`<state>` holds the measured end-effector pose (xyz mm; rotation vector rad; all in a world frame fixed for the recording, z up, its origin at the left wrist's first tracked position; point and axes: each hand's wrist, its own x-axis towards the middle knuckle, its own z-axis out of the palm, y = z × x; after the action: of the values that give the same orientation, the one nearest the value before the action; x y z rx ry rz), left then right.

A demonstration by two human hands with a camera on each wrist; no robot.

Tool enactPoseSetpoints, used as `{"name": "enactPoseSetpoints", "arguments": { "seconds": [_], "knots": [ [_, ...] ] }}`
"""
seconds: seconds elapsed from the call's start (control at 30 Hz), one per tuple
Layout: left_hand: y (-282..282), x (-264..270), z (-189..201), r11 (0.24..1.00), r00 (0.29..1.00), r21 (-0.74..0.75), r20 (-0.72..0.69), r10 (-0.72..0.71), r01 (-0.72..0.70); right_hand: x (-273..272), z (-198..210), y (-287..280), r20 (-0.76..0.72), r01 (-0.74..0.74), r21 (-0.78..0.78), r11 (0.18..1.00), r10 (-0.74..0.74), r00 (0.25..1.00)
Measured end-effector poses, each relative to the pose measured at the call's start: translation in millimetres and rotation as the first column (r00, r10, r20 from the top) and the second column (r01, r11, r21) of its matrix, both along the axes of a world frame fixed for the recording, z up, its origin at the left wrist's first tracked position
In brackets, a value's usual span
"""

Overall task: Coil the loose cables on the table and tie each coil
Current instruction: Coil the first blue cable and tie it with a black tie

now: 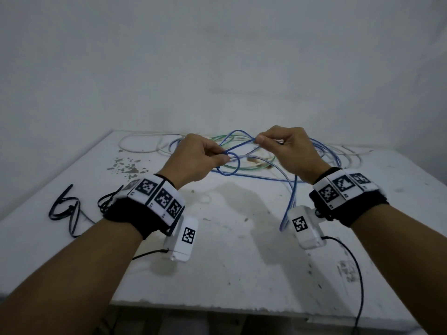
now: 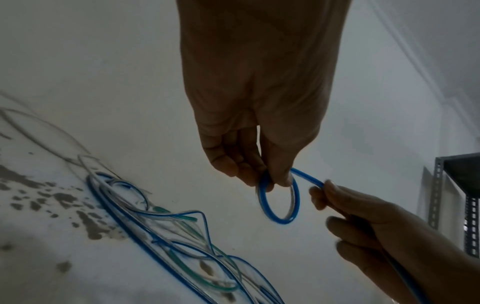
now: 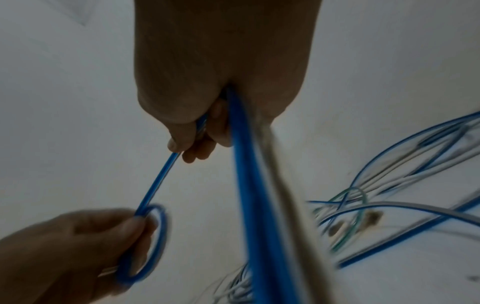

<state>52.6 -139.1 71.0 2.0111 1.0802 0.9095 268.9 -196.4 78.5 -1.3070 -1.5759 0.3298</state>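
A blue cable [image 1: 242,146] runs between both hands above the white table [image 1: 229,250]. My left hand [image 1: 200,158] pinches a small round loop [image 1: 228,166] of it, the same loop [image 2: 279,202] showing in the left wrist view and as a blurred loop [image 3: 148,244] in the right wrist view. My right hand [image 1: 285,148] pinches the cable a short way along, at its fingertips [image 3: 182,148]. More blue cable [image 3: 249,185] passes through the right palm and hangs down past the wrist as a blue strand [image 1: 289,204].
A tangle of blue, green and white cables [image 1: 254,163] lies at the table's far side; the tangle [image 2: 168,236] shows in the left wrist view too. A black cable [image 1: 70,206] lies at the left. Stains [image 1: 125,165] mark the tabletop. A grey metal shelf [image 2: 451,195] stands at the right.
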Motion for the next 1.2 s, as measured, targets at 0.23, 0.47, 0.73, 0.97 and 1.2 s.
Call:
{"name": "enactPoseSetpoints", "arguments": {
  "seconds": [0.23, 0.47, 0.73, 0.97, 1.2],
  "knots": [
    [2, 0, 5, 0.987, 0.941, -0.039, 0.298, 0.158, -0.154, 12, -24, -6, -0.035, 0.11, 0.05, 0.993, -0.108, 0.994],
    [-12, 37, 23, 0.966, 0.728, -0.257, 0.665, 0.168, 0.012, -18, -20, -8, -0.296, -0.042, -0.088, 0.995, 0.014, 0.955],
    [-20, 36, 4, 0.909, 0.69, -0.368, 0.711, 0.14, 0.196, -34, -14, -11, -0.473, -0.127, -0.08, 0.989, 0.074, 0.878],
    [-17, 30, 2, 0.924, 0.821, -0.344, 0.568, 0.062, 0.168, -38, -17, -12, -0.48, -0.029, -0.065, 0.998, -0.006, 0.877],
    [-8, 3, 20, 0.985, 0.972, -0.109, 0.205, -0.113, 0.138, -15, 2, -15, -0.069, -0.036, -0.16, 0.987, 0.025, 0.997]
  ]
}}
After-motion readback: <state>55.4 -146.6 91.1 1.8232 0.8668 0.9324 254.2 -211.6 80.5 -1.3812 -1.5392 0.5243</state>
